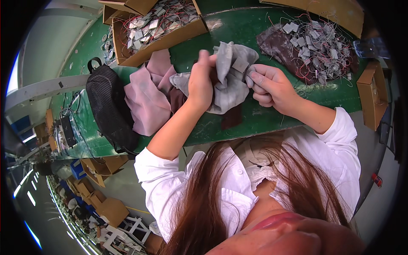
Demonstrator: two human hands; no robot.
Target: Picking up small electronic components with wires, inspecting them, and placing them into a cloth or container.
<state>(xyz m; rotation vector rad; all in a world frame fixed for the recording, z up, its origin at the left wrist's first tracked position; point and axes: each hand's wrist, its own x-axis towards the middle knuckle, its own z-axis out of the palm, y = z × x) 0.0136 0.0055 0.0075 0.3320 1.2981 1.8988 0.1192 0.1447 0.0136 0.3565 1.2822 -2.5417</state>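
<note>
My left hand (201, 83) is closed on a crumpled grey cloth (229, 95), its thumb raised and its other fingers partly hidden. A small flat grey square piece (240, 64) lies against a fold of that cloth. At the piece's lower right edge, the fingertips of my right hand (272, 87) are pinched together; whether they grip the edge or a wire from it is too small to make out. Dark maroon cloth (231, 117) shows below the grey cloth. Left of my left hand, a pink cloth (146, 95) is spread on the green table (187, 49).
Similar grey pieces with red wires fill a cardboard box (165, 41) at the back left. A pile of wired pieces (316, 49) rests on dark cloth (276, 40) at the back right. A black mesh pouch (111, 106) lies left; a small cardboard box (372, 95) stands right.
</note>
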